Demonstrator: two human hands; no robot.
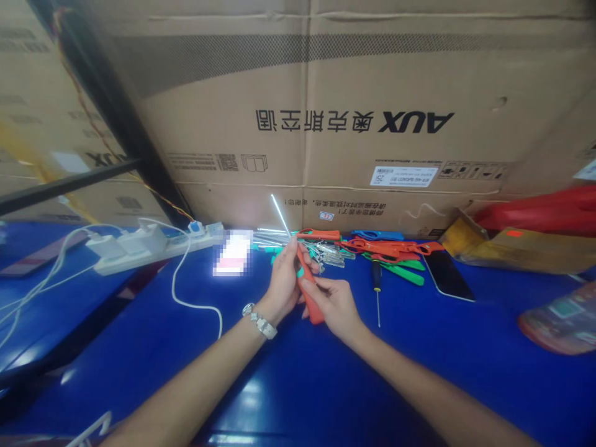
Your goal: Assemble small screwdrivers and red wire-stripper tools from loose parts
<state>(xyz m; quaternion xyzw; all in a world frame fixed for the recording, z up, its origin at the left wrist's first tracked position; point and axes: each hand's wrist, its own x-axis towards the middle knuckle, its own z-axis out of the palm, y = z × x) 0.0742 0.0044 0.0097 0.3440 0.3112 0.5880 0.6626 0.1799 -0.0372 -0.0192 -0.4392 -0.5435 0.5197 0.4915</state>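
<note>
Upright and slightly tilted over the blue table, an orange-handled stick lighter (pixel 315 310) is held between both hands, its thin metal tube pointing up and left. My left hand (pixel 282 277) is closed around its upper part, near the base of the tube. Lower down, the fingers of my right hand (pixel 338 303) pinch the orange handle. A bit of green shows at the middle of the handle. Behind the hands lie metal tubes (pixel 272 236), small metal parts (pixel 333 254), orange handle shells (pixel 384 249) and green handle shells (pixel 403 273).
A screwdriver (pixel 377 279) and a dark phone (pixel 449 276) lie to the right, near a carton (pixel 512 248) and a jar (pixel 563 323). On the left are a power strip (pixel 153 248) and a loose white cable (pixel 186 301). A large cardboard box (pixel 298 74) stands behind.
</note>
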